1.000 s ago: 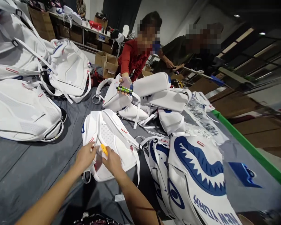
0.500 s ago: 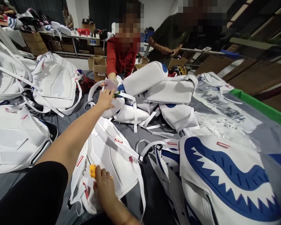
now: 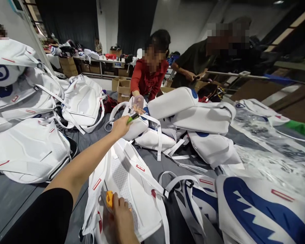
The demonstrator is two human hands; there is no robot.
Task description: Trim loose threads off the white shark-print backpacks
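My left hand [image 3: 120, 127] is stretched forward over a pile of white bags, its fingers closed around one end of a slim green-and-black tool [image 3: 133, 118]; its exact kind is unclear. Just beyond, a co-worker's hand [image 3: 138, 104] is held out close to the tool's far end. Lower down, my right hand [image 3: 122, 211] rests on a white backpack [image 3: 144, 217] lying straps up, its fingers around an orange-handled tool [image 3: 109, 199]. My hand covers most of that tool.
More white backpacks [image 3: 30, 152] lie on the left. Stacked white bags [image 3: 203, 117] stand ahead, and a backpack with a blue toothed design [image 3: 254, 206] is at right. Clear plastic bags [image 3: 269, 162] lie behind it. Two people stand across the grey-covered table [image 3: 15, 203].
My left hand has closed on the green-and-black tool, which was by the co-worker's hand before. The view has shifted, so things sit lower and farther right. My right hand stays on the backpack.
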